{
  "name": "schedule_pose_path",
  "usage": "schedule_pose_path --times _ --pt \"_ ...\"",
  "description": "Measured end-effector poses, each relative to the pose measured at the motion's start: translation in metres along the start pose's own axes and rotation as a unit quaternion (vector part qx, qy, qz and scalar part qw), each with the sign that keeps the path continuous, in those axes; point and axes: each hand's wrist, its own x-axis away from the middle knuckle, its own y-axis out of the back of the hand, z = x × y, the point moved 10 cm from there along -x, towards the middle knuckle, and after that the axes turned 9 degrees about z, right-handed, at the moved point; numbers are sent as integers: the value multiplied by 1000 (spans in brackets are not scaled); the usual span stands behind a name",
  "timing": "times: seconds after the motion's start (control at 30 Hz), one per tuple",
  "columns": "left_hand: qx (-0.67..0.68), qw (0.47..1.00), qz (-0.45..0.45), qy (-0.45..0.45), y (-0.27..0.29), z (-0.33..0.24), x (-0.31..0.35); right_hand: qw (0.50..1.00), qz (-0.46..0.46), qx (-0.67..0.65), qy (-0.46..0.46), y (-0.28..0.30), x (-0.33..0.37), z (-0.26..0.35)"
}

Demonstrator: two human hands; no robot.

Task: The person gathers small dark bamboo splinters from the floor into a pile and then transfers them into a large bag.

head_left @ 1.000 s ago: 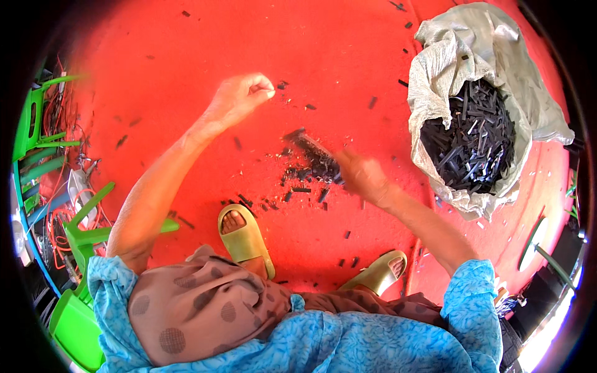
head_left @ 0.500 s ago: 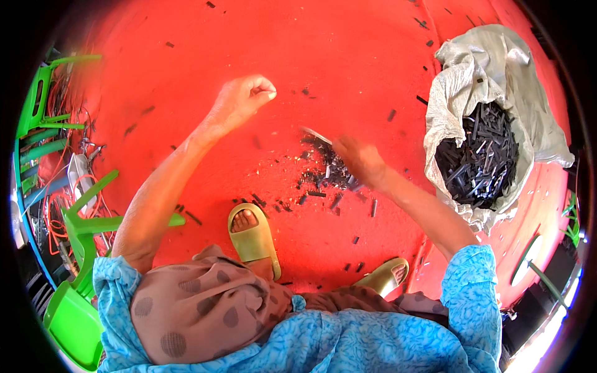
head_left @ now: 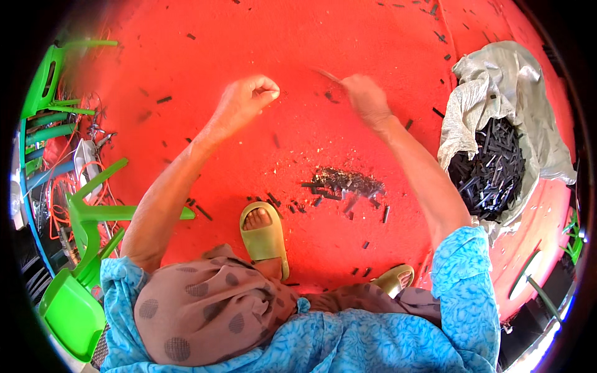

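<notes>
Sticks, short and black, were what the work turned on: a loose heap of them (head_left: 345,182) lay on the red floor (head_left: 186,25) just ahead of the person's feet, mixed with fine crumbs, and single pieces were scattered all over. Going by size, the floor came first, a smooth, painted-looking red surface. Next was the pale woven sack (head_left: 497,81) at the right, crumpled and folded open, its mouth full of the same black sticks (head_left: 488,168). Green plastic chairs (head_left: 81,217) stood at the left among orange cords. Two olive rubber sandals (head_left: 264,233) sat below the heap. The left hand (head_left: 245,102) was raised over the floor with its fingers curled shut into a loose fist; whether it held anything I could not tell. The right hand (head_left: 367,99) was blurred, its fingers seemingly closed on a thin, pale sliver (head_left: 328,76) that stuck out toward the left, though the blur left the grip unsure. The sticks looked light, stiff and dry, probably brittle to judge from the crumbs, so I would have pinched one at its middle between thumb and forefinger, gently. They seemed straight, flat-sided and matt.
</notes>
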Motion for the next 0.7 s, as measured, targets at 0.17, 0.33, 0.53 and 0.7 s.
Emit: schedule_pose_path --times 0.17,0.33,0.53,0.7 --pt "37 999 5 25 5 -1 9 988 92 -54 114 -11 23 89" --pt "46 999 -2 15 10 -2 8 929 122 -325 130 -27 75 88" --pt "30 999 -25 17 23 12 20 923 253 -85 278 -5 93 118" --pt "65 997 -15 31 17 15 17 967 79 -133 201 -10 -4 120"
